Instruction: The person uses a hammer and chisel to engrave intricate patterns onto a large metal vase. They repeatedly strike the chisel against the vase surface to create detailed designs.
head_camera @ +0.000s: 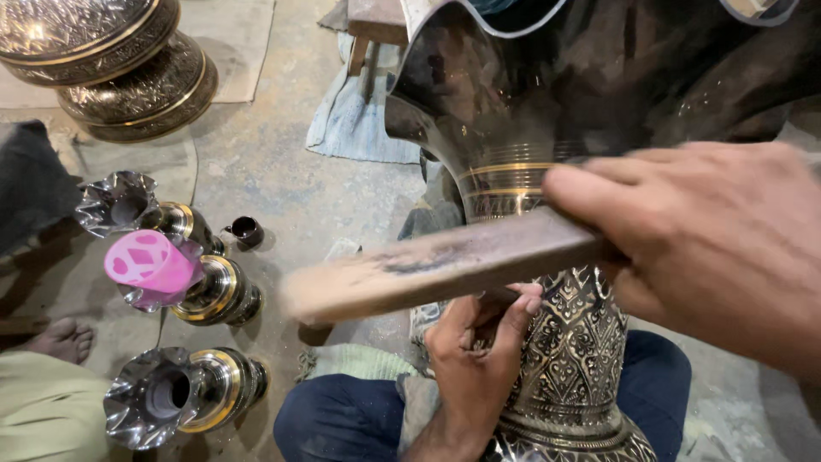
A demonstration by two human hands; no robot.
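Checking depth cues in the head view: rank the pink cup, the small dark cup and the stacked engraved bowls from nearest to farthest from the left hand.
From the left hand:
1. Small dark cup, on the floor to its left.
2. Pink cup, farther left, in a vase mouth.
3. Stacked engraved bowls, top left corner.

no packages, no labels, no signs, no screens anywhere in the workshop view
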